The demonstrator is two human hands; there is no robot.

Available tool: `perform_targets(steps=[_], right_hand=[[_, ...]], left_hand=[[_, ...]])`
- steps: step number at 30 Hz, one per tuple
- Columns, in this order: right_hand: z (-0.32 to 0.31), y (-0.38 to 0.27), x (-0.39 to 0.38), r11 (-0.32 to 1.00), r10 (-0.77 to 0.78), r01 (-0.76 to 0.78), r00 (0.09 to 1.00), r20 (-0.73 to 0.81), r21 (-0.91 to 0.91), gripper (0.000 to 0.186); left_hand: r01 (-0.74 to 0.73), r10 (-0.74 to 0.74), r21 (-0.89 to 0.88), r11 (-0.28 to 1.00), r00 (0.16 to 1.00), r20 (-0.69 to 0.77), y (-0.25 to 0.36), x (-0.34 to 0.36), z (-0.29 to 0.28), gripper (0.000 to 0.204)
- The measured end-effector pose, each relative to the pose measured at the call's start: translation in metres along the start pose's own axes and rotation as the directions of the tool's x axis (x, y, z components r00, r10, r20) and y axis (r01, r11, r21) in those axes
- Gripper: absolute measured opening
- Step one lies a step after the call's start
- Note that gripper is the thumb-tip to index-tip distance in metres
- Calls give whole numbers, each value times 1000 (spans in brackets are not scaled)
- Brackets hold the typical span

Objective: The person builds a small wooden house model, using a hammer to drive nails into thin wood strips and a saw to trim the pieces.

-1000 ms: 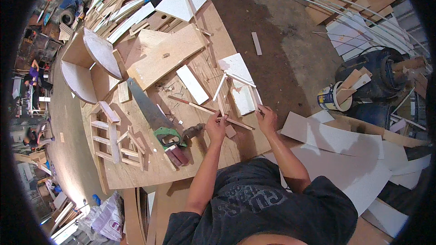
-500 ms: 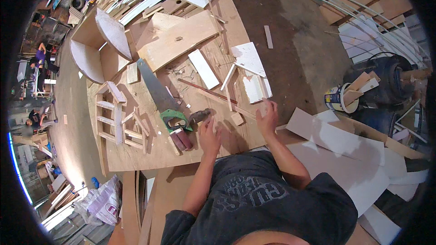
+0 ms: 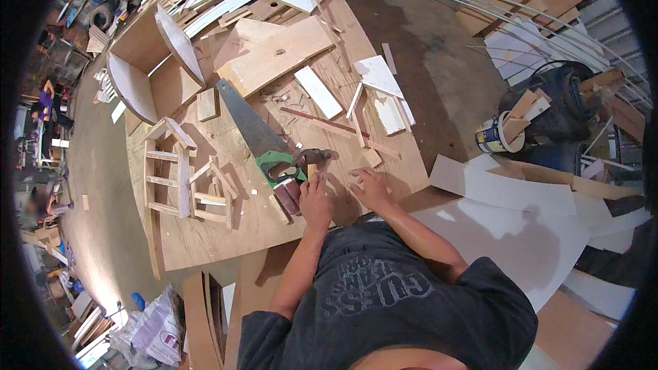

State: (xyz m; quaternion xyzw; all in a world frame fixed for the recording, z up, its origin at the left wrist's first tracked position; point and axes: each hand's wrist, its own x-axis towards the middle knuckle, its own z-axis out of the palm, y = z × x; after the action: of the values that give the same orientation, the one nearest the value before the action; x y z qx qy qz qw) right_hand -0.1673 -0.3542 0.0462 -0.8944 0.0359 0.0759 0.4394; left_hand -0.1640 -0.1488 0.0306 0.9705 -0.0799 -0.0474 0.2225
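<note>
My left hand point(image 3: 316, 204) is closed at the near part of the workbench, with a small pale wooden piece point(image 3: 312, 173) at its fingertips. The piece overlaps the dark hammer head point(image 3: 315, 156), and I cannot tell whether it belongs to the hammer. Just left of this hand are a dark red-brown roll-like object point(image 3: 287, 196) and a handsaw point(image 3: 250, 123) with a green handle, lying flat. My right hand point(image 3: 372, 190) hovers low over the wood, fingers apart and holding nothing visible. A small wooden block point(image 3: 372, 157) lies just beyond it.
Small wooden frames point(image 3: 168, 171) stand at the left of the bench, below a curved-sided cabinet piece point(image 3: 154, 65). White-faced offcuts point(image 3: 319, 92) and thin strips lie beyond my hands. On the right are large boards point(image 3: 507, 192) and a bucket point(image 3: 499, 136) of scraps.
My right hand has moved left, away from the white offcut, toward my left hand. My left hand stays near the hammer, where the pale piece now shows clearly. The whole view has shifted slightly.
</note>
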Motion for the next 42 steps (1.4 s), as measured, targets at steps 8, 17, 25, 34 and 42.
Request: perform_targets(steps=[8, 17, 25, 34, 42], right_hand=[[46, -21, -34, 998, 65, -66, 995, -78, -5, 44], [113, -68, -23, 983, 70, -99, 981, -182, -156, 66], [145, -80, -13, 959, 255, -270, 953, -160, -80, 68], [142, -39, -35, 962, 155, -215, 938, -309, -170, 70], [113, -30, -50, 936, 211, -279, 933, -291, -213, 68]], left_hand=[[-37, 13, -483, 875, 999, -53, -58, -17, -31, 52], [-106, 69, -303, 947, 989, -131, -88, -38, -76, 54], [21, -52, -129, 991, 968, -244, -157, -46, -86, 41], [-157, 101, -201, 967, 959, -263, -150, -38, -80, 49], [44, -72, -158, 986, 981, -179, -156, -38, -89, 58]])
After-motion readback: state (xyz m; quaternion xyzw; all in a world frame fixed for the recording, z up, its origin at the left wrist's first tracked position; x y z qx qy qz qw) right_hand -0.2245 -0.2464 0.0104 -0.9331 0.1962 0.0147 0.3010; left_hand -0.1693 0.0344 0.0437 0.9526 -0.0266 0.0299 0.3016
